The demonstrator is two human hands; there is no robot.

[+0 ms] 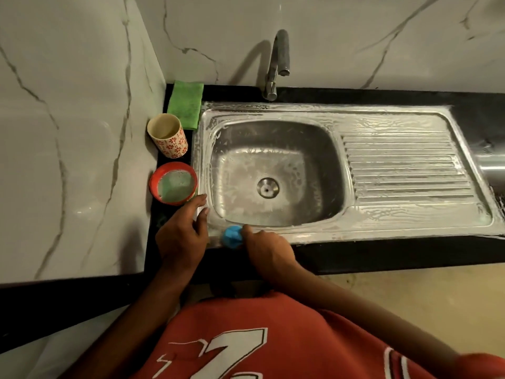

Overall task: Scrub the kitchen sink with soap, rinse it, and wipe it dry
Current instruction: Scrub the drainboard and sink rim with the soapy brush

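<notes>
From my end, the rounded blue scrubber (231,236) looks light and small enough to vanish in a palm. I judge it springy rather than stiff, and slick with suds, so it wants a grip wrapped over the top, not a fingertip pinch. The right hand (269,248) has exactly that: its fingers are curled over the scrubber and press it onto the near rim of the stainless steel sink (382,119), close to the front left corner. The thumb is hidden, so I cannot say how it closes underneath. The left hand (183,236) holds nothing. Its fingers lie fairly straight, tips resting on the rim at that same corner, just beside the scrubber.

The sink itself is rigid, fixed and wet, so I expect anything pushed across it to skate. A whitish soap film streaks the rim, the ribbed steel drainboard (404,168) and the basin walls, and is thinner around the round metal drain (267,187). I see no water coming from the curved grey tap (277,64), so by my reading the scrubbing is well along and rinsing is not begun.

For drying, the folded green cloth (185,105) lies on the black counter (382,255) at the back left corner. It looks soft and limp, best taken by an edge. Near it stand a floral-patterned cup (168,135) and a red bowl (153,184) of cloudy greenish liquid.
</notes>
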